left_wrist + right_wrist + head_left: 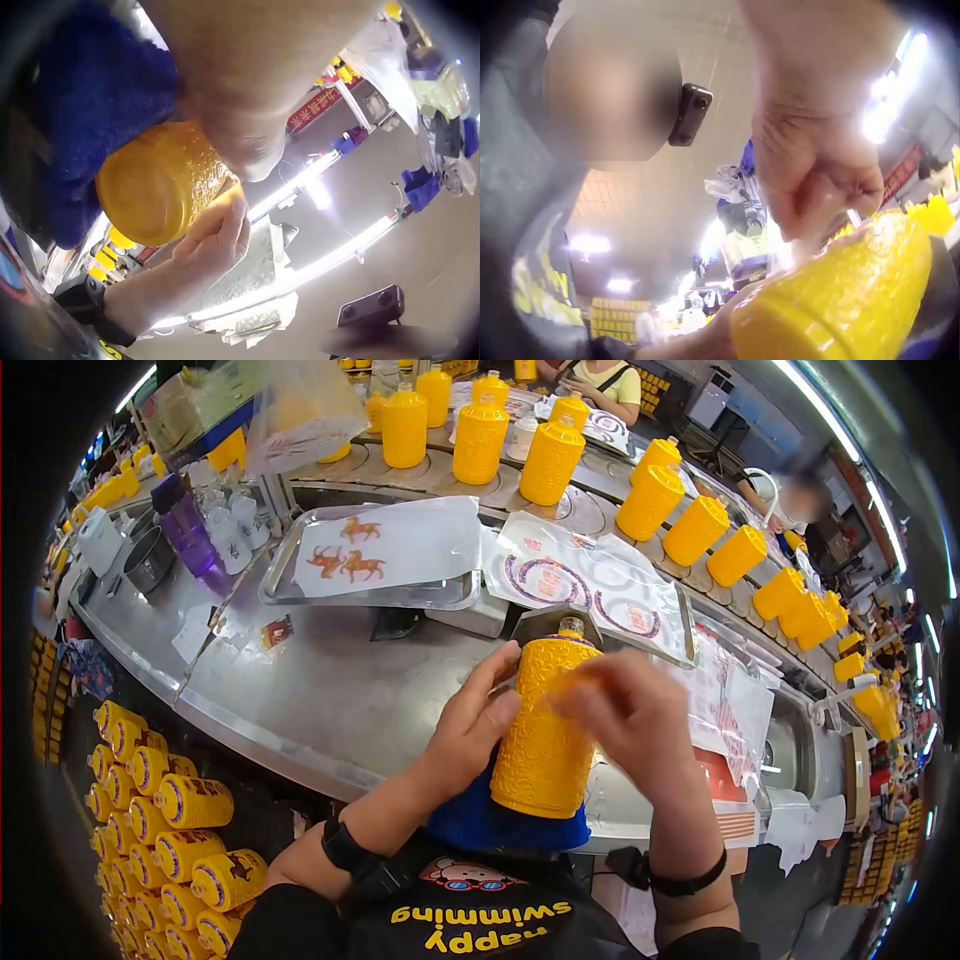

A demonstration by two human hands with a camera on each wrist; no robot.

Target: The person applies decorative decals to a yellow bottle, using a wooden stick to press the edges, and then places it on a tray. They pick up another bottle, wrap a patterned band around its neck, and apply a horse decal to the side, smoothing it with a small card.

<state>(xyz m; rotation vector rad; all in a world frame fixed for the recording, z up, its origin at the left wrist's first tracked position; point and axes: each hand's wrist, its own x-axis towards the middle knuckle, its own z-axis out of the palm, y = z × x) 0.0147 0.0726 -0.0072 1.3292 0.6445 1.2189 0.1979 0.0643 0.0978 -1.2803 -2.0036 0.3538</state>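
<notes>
A yellow embossed bottle (540, 745) with a clear glass neck (571, 626) leans over a blue cloth (465, 818) at the bench's front edge, its neck end by a dark metal rest (528, 626). Fingers and thumb of my left hand (482, 705) grip its left side. My right hand (638, 722), blurred, is at the bottle's upper right side with fingers curled. Between those fingers a small yellow-orange flat piece (219, 208) shows against the bottle wall in the left wrist view; I cannot tell its kind. The right wrist view shows the right hand (821, 176) close over the bottle.
Behind the bottle lie a metal tray (275, 582) with horse decals and a sheet of ring-shaped decals (585, 582). Several yellow bottles (482, 445) stand along a conveyor beyond. More yellow bottles (195, 802) are stacked at lower left. A purple bottle (185, 525) stands at left, a sink (790, 750) at right.
</notes>
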